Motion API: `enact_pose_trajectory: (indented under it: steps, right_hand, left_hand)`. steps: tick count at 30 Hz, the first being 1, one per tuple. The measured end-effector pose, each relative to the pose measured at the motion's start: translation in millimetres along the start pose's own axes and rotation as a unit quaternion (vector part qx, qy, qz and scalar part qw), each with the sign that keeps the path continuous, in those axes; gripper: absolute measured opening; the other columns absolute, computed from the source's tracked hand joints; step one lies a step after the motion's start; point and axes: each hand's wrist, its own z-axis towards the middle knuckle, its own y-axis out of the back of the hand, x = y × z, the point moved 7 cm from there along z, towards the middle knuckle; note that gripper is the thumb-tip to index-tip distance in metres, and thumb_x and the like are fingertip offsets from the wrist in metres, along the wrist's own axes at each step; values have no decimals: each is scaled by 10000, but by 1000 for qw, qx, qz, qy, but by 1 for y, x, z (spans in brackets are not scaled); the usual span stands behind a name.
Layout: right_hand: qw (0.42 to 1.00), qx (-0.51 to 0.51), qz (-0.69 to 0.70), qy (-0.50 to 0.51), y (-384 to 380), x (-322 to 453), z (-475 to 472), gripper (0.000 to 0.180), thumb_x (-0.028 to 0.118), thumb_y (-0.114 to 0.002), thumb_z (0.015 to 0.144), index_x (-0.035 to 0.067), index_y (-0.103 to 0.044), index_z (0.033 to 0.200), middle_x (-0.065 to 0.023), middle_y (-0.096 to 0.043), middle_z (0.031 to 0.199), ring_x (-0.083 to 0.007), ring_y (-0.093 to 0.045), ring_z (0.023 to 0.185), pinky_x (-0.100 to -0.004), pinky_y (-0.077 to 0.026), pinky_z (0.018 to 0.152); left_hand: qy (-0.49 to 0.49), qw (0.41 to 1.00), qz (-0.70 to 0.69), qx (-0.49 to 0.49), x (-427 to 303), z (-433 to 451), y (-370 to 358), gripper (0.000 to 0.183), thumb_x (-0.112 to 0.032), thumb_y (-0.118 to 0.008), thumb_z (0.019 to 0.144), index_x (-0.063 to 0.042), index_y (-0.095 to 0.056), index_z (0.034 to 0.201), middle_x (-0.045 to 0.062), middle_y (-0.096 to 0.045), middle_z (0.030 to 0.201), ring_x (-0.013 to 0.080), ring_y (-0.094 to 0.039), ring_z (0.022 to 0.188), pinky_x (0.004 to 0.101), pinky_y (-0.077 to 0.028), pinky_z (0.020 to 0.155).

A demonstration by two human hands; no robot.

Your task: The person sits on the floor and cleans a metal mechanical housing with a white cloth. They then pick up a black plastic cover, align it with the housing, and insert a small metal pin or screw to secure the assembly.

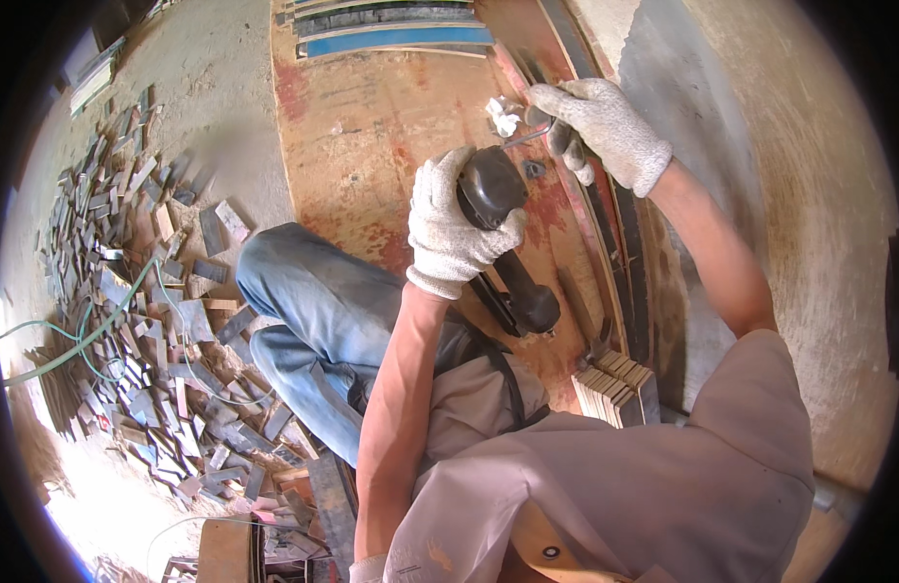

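My left hand (456,226), in a white knit glove, is closed around the black head of a nail gun (495,182). The tool's handle and magazine slant down over the board beside my thigh. My right hand (602,127), gloved too, pinches a hex key (528,137) whose long end reaches to the top of the tool's head. Where its tip seats is too small to tell. A small dark part (534,169) lies on the wooden board (362,124) just right of the head, and crumpled white paper or cloth (503,116) lies above it.
Strips of wood (398,40), one blue-faced, lie across the board's far end. Long dark strips (609,218) run along its right side. A stack of small wooden pieces (615,386) stands near my waist. Offcuts (150,393) cover the floor at left, with a green hose (121,321) over them.
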Motion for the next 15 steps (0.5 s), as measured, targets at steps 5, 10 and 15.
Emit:
enact_pose_trajectory:
  steps: [5,10,15]
  right_hand:
    - [799,-109,-414,422,6,17,-22,339,300,-683,1117,86,-730,1376,-85,-758,1076,-163,-735,842,-359,-622,749]
    - [878,-68,-359,309,-12,10,-35,342,195,-683,1117,90,-706,1442,-22,-757,1022,-98,-725,870,-301,-594,699]
    - [981,119,-86,126,-15,6,-30,425,209,-760,1072,57,-674,1459,-135,-822,1148,-209,-802,806,-385,-644,725]
  left_hand:
    - [-19,1000,-3,-4,-3,2,-2,847,-343,-977,690,-18,-628,1390,176,-686,1193,356,-717,1059,446,-597,953]
    - [2,1000,3,-1,0,0,-3,847,-356,-973,694,-22,-629,1392,175,-693,1188,357,-721,1058,450,-598,954]
    - [22,999,-30,-3,1,1,-2,818,-310,-947,650,-54,-626,1356,175,-689,1211,413,-675,1101,505,-567,980]
